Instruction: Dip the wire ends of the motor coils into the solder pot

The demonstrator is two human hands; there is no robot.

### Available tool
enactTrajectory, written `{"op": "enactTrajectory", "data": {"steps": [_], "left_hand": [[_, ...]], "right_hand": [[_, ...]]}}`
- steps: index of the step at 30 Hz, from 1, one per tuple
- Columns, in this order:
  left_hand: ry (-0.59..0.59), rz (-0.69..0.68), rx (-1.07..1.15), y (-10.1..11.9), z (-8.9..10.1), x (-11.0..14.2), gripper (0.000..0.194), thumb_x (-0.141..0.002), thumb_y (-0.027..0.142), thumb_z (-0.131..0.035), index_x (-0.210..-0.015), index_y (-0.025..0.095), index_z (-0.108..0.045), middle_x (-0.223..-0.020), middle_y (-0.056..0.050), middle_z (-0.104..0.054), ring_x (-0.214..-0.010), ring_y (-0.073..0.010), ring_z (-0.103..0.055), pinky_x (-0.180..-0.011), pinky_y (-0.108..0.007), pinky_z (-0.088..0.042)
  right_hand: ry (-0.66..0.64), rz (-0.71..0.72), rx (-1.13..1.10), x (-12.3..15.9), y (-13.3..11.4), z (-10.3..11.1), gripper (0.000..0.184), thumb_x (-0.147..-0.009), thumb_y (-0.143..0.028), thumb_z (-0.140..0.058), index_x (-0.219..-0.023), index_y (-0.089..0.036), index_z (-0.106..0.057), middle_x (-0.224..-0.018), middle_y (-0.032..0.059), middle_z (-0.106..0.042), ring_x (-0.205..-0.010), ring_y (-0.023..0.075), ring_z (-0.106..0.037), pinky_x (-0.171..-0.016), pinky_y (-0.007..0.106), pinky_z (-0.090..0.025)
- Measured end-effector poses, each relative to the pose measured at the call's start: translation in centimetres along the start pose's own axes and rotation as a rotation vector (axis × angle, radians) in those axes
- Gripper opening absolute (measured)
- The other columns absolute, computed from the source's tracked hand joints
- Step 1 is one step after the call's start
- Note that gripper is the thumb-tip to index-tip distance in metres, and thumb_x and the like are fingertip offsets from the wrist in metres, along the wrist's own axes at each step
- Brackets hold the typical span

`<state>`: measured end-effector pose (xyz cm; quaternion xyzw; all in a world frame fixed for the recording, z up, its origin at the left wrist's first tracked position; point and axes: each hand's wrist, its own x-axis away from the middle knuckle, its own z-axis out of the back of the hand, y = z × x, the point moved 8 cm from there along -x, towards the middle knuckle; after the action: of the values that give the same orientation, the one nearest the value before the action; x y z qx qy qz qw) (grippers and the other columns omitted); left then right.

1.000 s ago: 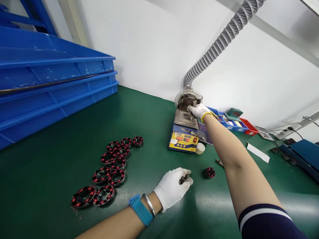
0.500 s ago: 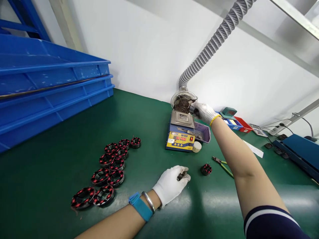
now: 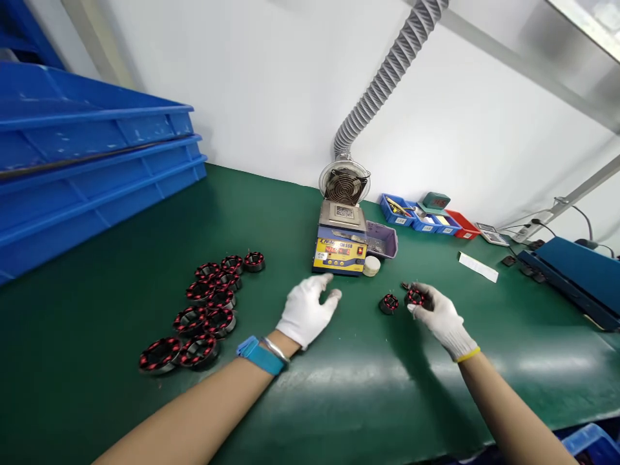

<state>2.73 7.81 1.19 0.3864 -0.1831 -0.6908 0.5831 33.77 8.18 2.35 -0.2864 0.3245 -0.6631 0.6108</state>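
Note:
My right hand [image 3: 438, 316], in a white glove with a yellow cuff edge, grips a small black-and-red motor stator [image 3: 415, 297] between thumb and fingers. Just left of it, a second small stator [image 3: 389, 303] rests on the green table. The dark tip of the cutting pliers [image 3: 405, 285] peeks out behind the held stator; the rest is hidden. My left hand [image 3: 310, 310], also gloved, is over the table in front of the yellow-and-blue solder pot unit [image 3: 339, 255]. Its thumb and fingers are apart with nothing visible between them.
Larger wound stators [image 3: 220, 321] stand in a cluster on the left. Stacked blue crates [image 3: 97, 174] rise beyond them. Behind the unit is a round fan [image 3: 345, 187] with a grey hose [image 3: 387, 77]. A purple tray [image 3: 390, 242] and small blue bins [image 3: 397, 213] lie rightward.
My right hand has come from beside the fan down to the table and now holds a stator. My left hand has opened; the dark piece it held is gone from it. The view has shifted.

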Motion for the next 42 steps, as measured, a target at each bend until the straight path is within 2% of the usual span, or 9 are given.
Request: {"op": "enactTrajectory", "data": {"steps": [5, 9, 13, 16, 20, 26, 32, 36, 42], "left_hand": [[0.338, 0.104, -0.563, -2.1, 6.3, -1.7, 0.067, -0.077, 0.045, -0.056, -0.132, 0.009, -0.046, -0.146, -0.021, -0.035, -0.131, -0.0387, -0.032, -0.109, -0.055, -0.016], [0.372, 0.256, -0.774, -4.8, 8.1, -1.7, 0.07, -0.074, 0.052, -0.054, -0.124, 0.004, -0.051, -0.142, -0.027, -0.037, -0.129, -0.0407, -0.03, -0.105, -0.059, -0.014], [0.318, 0.297, -0.823, -6.0, 7.8, -2.0, 0.057, -0.075, 0.055, -0.051, -0.101, 0.007, -0.065, -0.125, -0.027, -0.053, -0.126, -0.043, -0.032, -0.101, -0.06, -0.016], [0.234, 0.28, -0.763, -5.2, 7.0, -1.9, 0.054, -0.078, 0.059, -0.047, -0.094, 0.011, -0.067, -0.112, -0.023, -0.061, -0.116, -0.0409, -0.045, -0.098, -0.056, -0.025], [-0.052, 0.21, -0.64, -2.4, 3.3, 0.1, 0.058, -0.084, 0.063, -0.036, -0.079, 0.015, -0.068, -0.086, -0.017, -0.065, -0.084, -0.0322, -0.06, -0.075, -0.043, -0.04], [-0.226, -0.115, -0.607, 3.0, -2.6, 4.7, 0.035, -0.091, 0.032, -0.037, -0.081, 0.015, -0.066, -0.089, -0.013, -0.063, -0.085, -0.0278, -0.058, -0.07, -0.039, -0.039], [-0.277, -0.251, -0.418, 4.2, -4.6, 3.6, 0.019, -0.084, 0.029, -0.048, -0.084, 0.018, -0.063, -0.113, -0.008, -0.062, -0.093, -0.0267, -0.055, -0.077, -0.041, -0.041], [-0.293, -0.271, -0.359, 4.2, -5.0, 2.3, 0.017, -0.082, 0.031, -0.051, -0.08, 0.019, -0.062, -0.105, -0.006, -0.063, -0.09, -0.0251, -0.055, -0.075, -0.04, -0.041], [-0.306, -0.274, -0.322, 4.0, -5.0, 2.1, 0.017, -0.081, 0.033, -0.051, -0.077, 0.019, -0.06, -0.093, -0.007, -0.061, -0.085, -0.0238, -0.054, -0.072, -0.038, -0.04]], "right_hand": [[0.037, 0.036, 0.168, 2.0, 1.8, -2.0, 0.063, -0.071, -0.035, -0.065, -0.131, -0.022, -0.048, -0.126, 0.0079, -0.058, -0.114, 0.0254, -0.057, -0.102, 0.045, -0.042], [0.216, 0.366, 0.182, 4.8, -2.8, -2.1, 0.07, -0.072, -0.036, -0.064, -0.136, -0.02, -0.04, -0.141, 0.0103, -0.042, -0.131, 0.0258, -0.04, -0.111, 0.043, -0.033], [0.151, 0.603, 0.29, 5.8, -8.0, -4.1, 0.068, -0.073, -0.037, -0.064, -0.135, -0.021, -0.042, -0.141, 0.0109, -0.042, -0.132, 0.026, -0.038, -0.11, 0.04, -0.033], [0.113, 0.652, 0.353, 2.7, -11.4, -5.6, 0.067, -0.074, -0.038, -0.063, -0.136, -0.021, -0.042, -0.141, 0.0095, -0.041, -0.131, 0.0262, -0.038, -0.109, 0.04, -0.034], [0.091, 0.63, 0.458, -4.1, -14.6, -7.6, 0.055, -0.079, -0.035, -0.059, -0.131, -0.022, -0.049, -0.134, 0.0079, -0.048, -0.121, 0.0257, -0.046, -0.104, 0.038, -0.037], [0.055, 0.585, 0.663, -8.9, -14.7, -10.0, 0.034, -0.085, -0.027, -0.049, -0.117, -0.025, -0.061, -0.113, 0.0069, -0.06, -0.107, 0.0238, -0.054, -0.097, 0.036, -0.04], [0.144, 0.405, 0.403, -13.0, -13.9, -5.9, 0.035, -0.09, -0.03, -0.04, -0.12, -0.027, -0.059, -0.118, 0.0009, -0.063, -0.108, 0.0165, -0.057, -0.095, 0.027, -0.044], [0.166, 0.294, 0.401, -17.9, -15.3, -3.2, 0.036, -0.089, -0.028, -0.04, -0.119, -0.023, -0.061, -0.112, 0.0024, -0.067, -0.103, 0.0179, -0.061, -0.092, 0.029, -0.046], [0.113, 0.235, 0.473, -21.1, -16.5, -4.0, 0.032, -0.082, -0.025, -0.05, -0.107, -0.024, -0.068, -0.105, 0.0026, -0.069, -0.101, 0.0213, -0.063, -0.09, 0.03, -0.047]]}}
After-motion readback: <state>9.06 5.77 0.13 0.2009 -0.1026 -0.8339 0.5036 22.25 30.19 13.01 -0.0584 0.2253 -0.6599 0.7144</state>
